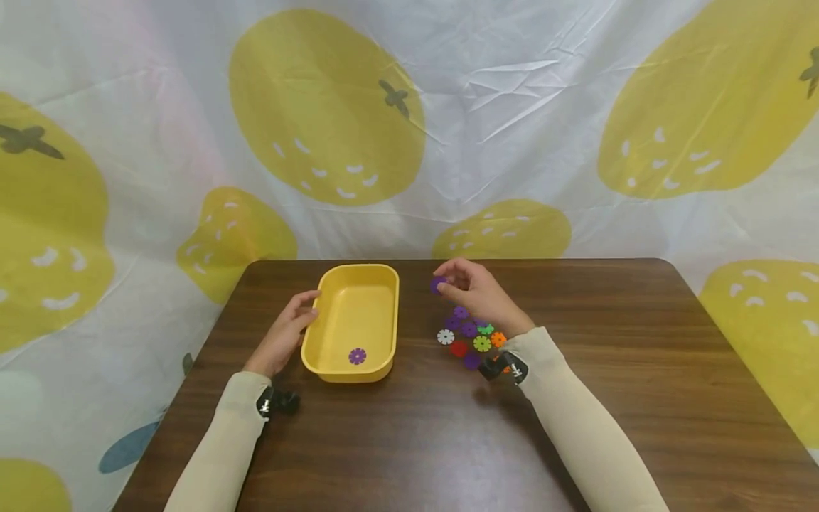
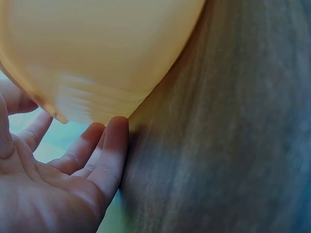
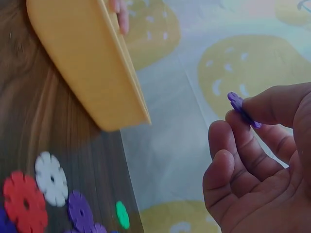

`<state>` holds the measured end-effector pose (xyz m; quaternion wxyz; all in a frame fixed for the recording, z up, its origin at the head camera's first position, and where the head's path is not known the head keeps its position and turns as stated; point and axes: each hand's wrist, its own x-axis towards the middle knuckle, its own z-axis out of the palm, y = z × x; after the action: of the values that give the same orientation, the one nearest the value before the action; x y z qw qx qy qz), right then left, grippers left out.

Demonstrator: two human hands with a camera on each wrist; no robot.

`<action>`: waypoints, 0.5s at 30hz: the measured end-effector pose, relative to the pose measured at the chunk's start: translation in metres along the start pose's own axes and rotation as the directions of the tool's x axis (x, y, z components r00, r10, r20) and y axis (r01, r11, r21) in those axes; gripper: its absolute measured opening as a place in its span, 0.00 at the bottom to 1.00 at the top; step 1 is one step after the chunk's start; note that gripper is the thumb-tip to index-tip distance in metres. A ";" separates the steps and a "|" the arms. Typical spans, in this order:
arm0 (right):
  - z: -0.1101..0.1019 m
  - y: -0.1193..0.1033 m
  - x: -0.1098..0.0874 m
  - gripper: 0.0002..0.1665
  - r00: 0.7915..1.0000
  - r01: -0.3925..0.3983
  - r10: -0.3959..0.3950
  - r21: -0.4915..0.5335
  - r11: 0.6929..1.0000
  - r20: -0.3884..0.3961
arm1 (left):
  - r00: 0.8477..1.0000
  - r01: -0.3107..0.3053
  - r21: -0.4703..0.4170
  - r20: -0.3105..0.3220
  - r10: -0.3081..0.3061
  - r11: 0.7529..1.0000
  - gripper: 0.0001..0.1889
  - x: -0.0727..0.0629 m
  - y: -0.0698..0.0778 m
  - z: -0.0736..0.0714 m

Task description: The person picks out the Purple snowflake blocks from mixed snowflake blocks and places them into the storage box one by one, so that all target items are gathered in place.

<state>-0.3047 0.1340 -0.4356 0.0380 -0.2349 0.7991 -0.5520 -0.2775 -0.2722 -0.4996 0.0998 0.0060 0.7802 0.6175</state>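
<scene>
A yellow plastic tub (image 1: 390, 320) stands on the table, holding one purple notched disc (image 1: 357, 355). My left hand (image 1: 288, 334) holds the tub's left side: thumb and forefinger reach the rim, while other fingertips (image 2: 116, 126) rest against the outer wall. Right of the tub, my right hand (image 1: 476, 290) is raised above the table. Its thumb and forefinger pinch a purple notched disc (image 3: 243, 110), seen nearly edge-on in the right wrist view. The other fingers are loosely bent. Below this hand lies a loose group of discs, including a white disc (image 1: 446, 337) and a red disc (image 1: 458, 348).
Also in that group are a lime disc (image 1: 482, 344), a green disc (image 3: 122, 215) and an orange disc (image 1: 498, 340), partly hidden by the right wrist and its black camera mount (image 1: 505, 366). Behind the dark wooden table (image 1: 409, 455) hangs a lemon-print cloth (image 1: 499, 142).
</scene>
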 end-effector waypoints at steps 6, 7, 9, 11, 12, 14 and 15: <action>0.020 -0.007 0.009 0.14 0.998 0.043 -0.043 0.017 0.999 0.035 | 1.000 0.005 0.001 -0.001 -0.005 1.000 0.28 -0.003 -0.001 -0.001; 0.023 -0.009 0.011 0.14 0.998 0.046 -0.047 0.025 0.999 0.038 | 1.000 0.006 -0.002 -0.002 -0.006 1.000 0.27 -0.003 -0.001 -0.001; 0.029 -0.010 0.014 0.14 0.998 0.052 -0.053 0.031 0.998 0.038 | 1.000 0.007 -0.003 -0.004 -0.007 1.000 0.27 -0.003 -0.002 -0.001; 0.035 -0.012 0.017 0.14 0.998 0.051 -0.053 0.043 0.998 0.039 | 1.000 0.009 -0.001 -0.008 -0.009 1.000 0.27 -0.003 -0.003 0.000; 0.038 -0.013 0.019 0.13 0.998 0.049 -0.051 0.048 0.998 0.041 | 1.000 0.008 -0.001 -0.009 -0.008 1.000 0.27 -0.003 -0.003 0.000; 0.044 -0.014 0.022 0.12 0.998 0.040 -0.043 0.075 0.996 0.049 | 1.000 0.009 0.000 -0.012 -0.009 1.000 0.27 -0.003 -0.003 0.000; 0.047 -0.014 0.024 0.12 0.998 0.033 -0.038 0.090 0.995 0.055 | 1.000 0.009 0.000 -0.012 -0.009 1.000 0.27 -0.002 -0.003 -0.001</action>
<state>-0.3058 0.0794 -0.4363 0.0613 -0.2627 0.7680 -0.5809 -0.2749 -0.2738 -0.5023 0.0979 -0.0012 0.7809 0.6169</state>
